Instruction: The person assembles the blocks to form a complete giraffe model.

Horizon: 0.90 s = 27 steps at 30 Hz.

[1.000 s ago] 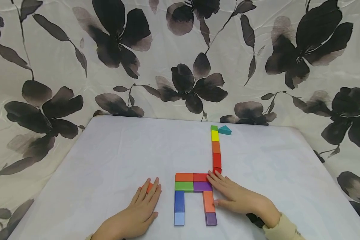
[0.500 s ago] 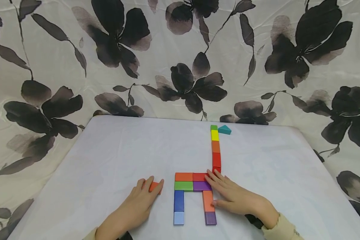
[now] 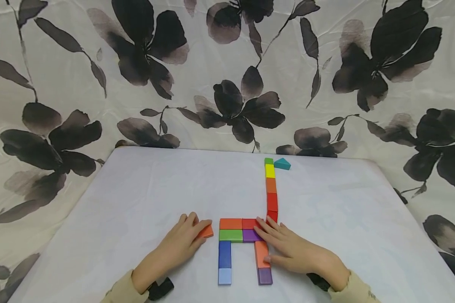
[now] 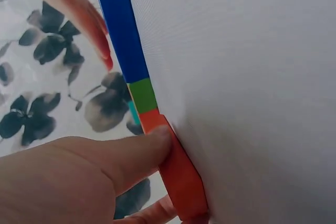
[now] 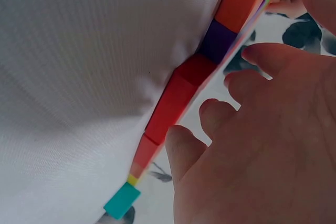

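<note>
My left hand [image 3: 179,240] pinches an orange block [image 3: 207,232] on the table, just left of a flat figure laid from coloured blocks. In the left wrist view the thumb presses along that block's side. My right hand [image 3: 301,248] lies with extended fingers over the figure's right side, fingertips at the red block [image 3: 249,223] and the purple block [image 3: 251,235]. The figure has an orange block [image 3: 230,224] and a green block [image 3: 231,235] at its left end. Below stand a dark blue block [image 3: 225,254] and a light blue one [image 3: 225,277].
A column of red [image 3: 272,202], orange [image 3: 271,185], yellow [image 3: 270,171] and green [image 3: 268,161] blocks runs toward the far edge. Beside its top lies a teal triangular block [image 3: 282,164]. An orange [image 3: 261,253] and a purple block [image 3: 265,276] form the right leg. Floral cloth [image 3: 197,63] hangs behind the white table [image 3: 155,185].
My left hand goes from lying flat over the orange block to gripping it, and has moved it right, closer to the figure. The right hand stays nearly in place.
</note>
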{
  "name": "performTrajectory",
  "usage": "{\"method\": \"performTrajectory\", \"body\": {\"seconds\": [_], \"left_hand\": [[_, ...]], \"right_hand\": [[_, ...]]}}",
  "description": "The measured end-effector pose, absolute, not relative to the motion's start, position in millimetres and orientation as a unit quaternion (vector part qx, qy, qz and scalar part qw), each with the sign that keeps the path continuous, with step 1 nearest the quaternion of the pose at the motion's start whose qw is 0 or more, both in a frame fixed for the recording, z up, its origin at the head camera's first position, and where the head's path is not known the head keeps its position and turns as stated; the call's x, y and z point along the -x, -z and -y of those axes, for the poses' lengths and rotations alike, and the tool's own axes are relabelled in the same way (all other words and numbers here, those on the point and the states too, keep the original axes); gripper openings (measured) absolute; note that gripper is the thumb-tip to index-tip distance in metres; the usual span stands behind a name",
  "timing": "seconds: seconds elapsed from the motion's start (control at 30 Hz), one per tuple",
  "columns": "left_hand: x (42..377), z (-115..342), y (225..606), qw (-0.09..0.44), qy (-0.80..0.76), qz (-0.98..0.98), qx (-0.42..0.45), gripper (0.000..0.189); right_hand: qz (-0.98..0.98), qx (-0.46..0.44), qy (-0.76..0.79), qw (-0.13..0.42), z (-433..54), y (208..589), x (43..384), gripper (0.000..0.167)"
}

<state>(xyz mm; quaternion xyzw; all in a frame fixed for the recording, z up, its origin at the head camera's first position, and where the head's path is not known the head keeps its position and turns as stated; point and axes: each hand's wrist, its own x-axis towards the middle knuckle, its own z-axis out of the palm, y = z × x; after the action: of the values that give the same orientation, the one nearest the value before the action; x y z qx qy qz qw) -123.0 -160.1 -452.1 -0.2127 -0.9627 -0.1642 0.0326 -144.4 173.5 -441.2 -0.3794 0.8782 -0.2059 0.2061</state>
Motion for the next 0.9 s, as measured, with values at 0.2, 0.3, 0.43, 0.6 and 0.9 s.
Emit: {"method": "performTrajectory", "body": {"seconds": [0.2, 0.3, 0.43, 0.6, 0.9], "left_hand": [[126, 156, 452, 0.012, 0.211, 0.959, 0.189, 0.036], [128, 154, 454, 0.010, 0.220, 0.959, 0.178, 0.034], [130, 153, 454, 0.009, 0.224, 0.959, 0.171, 0.034], [132, 151, 455, 0.001, 0.230, 0.959, 0.167, 0.034], [135, 154, 457, -0.003, 0.251, 0.950, 0.184, 0.033]], "right_hand": [[-0.878, 0.382, 0.205, 0.204, -172, 440, 143, 0.070], [-0.878, 0.380, 0.206, 0.208, -171, 439, 142, 0.070], [-0.879, 0.372, 0.205, 0.218, -170, 438, 140, 0.069], [-0.879, 0.372, 0.203, 0.220, -170, 438, 139, 0.068], [-0.879, 0.370, 0.207, 0.219, -172, 438, 139, 0.071]]}}
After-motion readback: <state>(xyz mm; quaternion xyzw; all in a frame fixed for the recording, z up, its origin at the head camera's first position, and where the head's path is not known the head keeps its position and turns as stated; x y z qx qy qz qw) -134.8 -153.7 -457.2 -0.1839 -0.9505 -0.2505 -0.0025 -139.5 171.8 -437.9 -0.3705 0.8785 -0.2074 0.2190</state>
